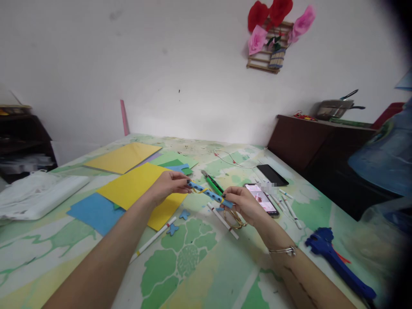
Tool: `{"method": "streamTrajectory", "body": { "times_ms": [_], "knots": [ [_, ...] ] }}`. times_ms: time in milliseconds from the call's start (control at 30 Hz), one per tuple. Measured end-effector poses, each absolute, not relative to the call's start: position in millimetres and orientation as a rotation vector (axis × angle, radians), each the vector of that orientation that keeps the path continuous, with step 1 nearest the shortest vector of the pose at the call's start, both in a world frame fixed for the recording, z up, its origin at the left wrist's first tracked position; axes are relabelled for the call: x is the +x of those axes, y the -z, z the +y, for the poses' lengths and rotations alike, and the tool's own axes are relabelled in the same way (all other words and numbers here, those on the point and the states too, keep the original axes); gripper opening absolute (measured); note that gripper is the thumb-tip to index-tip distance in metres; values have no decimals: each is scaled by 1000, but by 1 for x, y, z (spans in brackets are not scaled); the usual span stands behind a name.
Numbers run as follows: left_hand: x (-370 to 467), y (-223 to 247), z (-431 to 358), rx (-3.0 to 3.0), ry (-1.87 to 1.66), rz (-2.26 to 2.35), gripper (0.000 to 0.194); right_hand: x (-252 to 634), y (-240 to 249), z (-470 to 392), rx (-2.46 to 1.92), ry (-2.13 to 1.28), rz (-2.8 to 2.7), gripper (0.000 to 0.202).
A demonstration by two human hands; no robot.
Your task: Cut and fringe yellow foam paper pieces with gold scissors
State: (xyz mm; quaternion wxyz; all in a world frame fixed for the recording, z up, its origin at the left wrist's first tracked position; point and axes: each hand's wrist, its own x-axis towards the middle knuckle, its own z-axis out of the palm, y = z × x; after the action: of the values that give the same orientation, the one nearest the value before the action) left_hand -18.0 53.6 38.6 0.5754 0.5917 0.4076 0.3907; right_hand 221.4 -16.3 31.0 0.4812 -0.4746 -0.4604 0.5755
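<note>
The left hand (170, 185) and right hand (243, 203) each show dark nail polish (189, 182). A slim silver-coloured bracelet (290, 250) with a small charm circles the right wrist. Along the bare right forearm (309, 266) runs a thin dark line (301, 285), perhaps a tattoo, too blurred to read.

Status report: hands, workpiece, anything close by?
Left hand pinching one end of blue spotted tube, right hand the other. Yellow strip on tube. Green cutter just beyond.

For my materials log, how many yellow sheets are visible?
2: far yellow sheet, nearer the wall; near yellow sheet, partly behind the left hand. More may lie underneath.
</note>
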Motion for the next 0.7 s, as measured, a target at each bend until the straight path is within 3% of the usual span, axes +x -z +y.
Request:
{"method": "streamTrajectory", "body": {
  "times_ms": [700],
  "knots": [
    [-20, -36, 56, 1394, -891, 970, 29, 223, -30, -15, -1119, -1431, -1065, 11]
  ]
}}
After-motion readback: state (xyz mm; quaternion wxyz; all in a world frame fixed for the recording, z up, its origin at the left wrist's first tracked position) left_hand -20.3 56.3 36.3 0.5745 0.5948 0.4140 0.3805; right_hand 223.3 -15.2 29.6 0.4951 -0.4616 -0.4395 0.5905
